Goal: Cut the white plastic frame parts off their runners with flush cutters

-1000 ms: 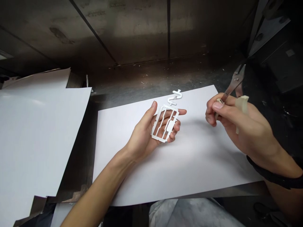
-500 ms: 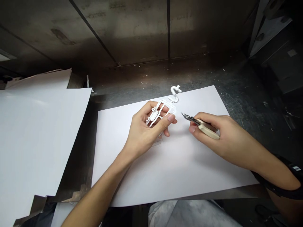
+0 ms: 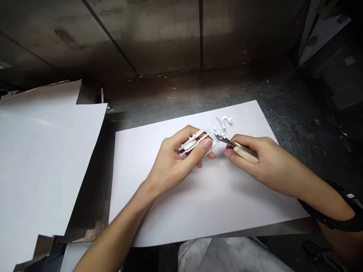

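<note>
**Nippers [image 3: 246, 153] at end of white frame [image 3: 189, 144], cut unconfirmed**

From where I stood, work looked approx. midway. Done: frame was gripped, tool tips were up at its far end. Left, I'd judge: the S-shaped piece [image 3: 224, 126] wasn't set apart from the frame; it stuck out just past the tips, & whether it was linked or severed I couldn't tell.

L hand [image 3: 172, 164] had the frame clamped, thumb on top, fingers behind, above the paper sheet [image 3: 215, 211]. R hand [image 3: 265, 162] had its fingers wrapped round the nippers' handles; gap betw. the blades was too small to make out.

Materials: frame looked like rigid plastic, thin bars, open slots, a small rectangular plate along one side. S-piece: same white, rounded, rod-like, w/ a stubby end. Nippers: dark metal nose, cream grips, prob. plastic. Sheet: smooth, matte, flat. Bench [image 3: 147, 105]: dark, scuffed metal w/ tiny pale bits scattered toward the back.
</note>
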Demonstrator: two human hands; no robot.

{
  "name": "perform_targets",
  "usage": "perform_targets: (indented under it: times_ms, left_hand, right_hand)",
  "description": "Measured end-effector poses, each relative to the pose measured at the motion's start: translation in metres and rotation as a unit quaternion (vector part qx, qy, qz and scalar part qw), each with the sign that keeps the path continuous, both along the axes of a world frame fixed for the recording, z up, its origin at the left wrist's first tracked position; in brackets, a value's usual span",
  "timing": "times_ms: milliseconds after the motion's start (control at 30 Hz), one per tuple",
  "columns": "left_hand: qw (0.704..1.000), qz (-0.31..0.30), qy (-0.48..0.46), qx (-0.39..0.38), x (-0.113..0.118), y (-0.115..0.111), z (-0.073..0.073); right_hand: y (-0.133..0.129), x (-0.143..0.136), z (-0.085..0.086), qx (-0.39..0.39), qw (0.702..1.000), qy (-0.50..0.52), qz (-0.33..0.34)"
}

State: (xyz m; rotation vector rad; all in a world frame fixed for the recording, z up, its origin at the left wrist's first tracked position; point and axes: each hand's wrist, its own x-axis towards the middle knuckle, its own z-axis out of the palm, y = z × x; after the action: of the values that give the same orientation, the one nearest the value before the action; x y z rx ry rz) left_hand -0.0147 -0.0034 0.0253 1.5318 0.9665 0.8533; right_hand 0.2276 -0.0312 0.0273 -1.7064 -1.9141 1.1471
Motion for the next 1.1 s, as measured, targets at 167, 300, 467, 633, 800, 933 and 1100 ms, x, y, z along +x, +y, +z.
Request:
perform_targets:
  times_ms: [167, 300, 467, 633, 800, 933, 1100]
  left_hand:
    - [1.0, 0.001, 0.007, -0.015, 0.002, -0.002, 0.004]
    - [1.0, 0.007, 0.018, -0.023, 0.003, -0.003, 0.007]
    - [0.998, -0.026, 0.051, 0.0, -0.002, -0.001, 0.008]
    - [0.997, -0.051, 0.062, 0.004, -0.006, 0.001, 0.007]
    - [0.996, -0.054, 0.075, 0.004, -0.005, 0.001, 0.005]
    - [0.995, -0.054, 0.084, -0.01, -0.005, 0.002, 0.004]
    - [0.994, -0.059, 0.087, -0.017, -0.011, 0.006, 0.005]
  right_hand:
    - [0.001, 0.004, -0.005, -0.028, 0.999, 0.021, 0.02]
    - [0.002, 0.005, 0.001, -0.049, 0.997, 0.045, 0.049]
    - [0.002, 0.003, 0.009, -0.041, 0.997, 0.035, 0.062]
    - [0.0, 0.004, -0.002, -0.052, 0.996, 0.016, 0.072]
    - [0.001, 0.004, -0.009, -0.055, 0.996, -0.032, 0.057]
    - [0.002, 0.001, -0.011, -0.036, 0.998, -0.029, 0.043]
    - [0.005, 0.002, -0.013, -0.019, 0.999, -0.024, 0.035]
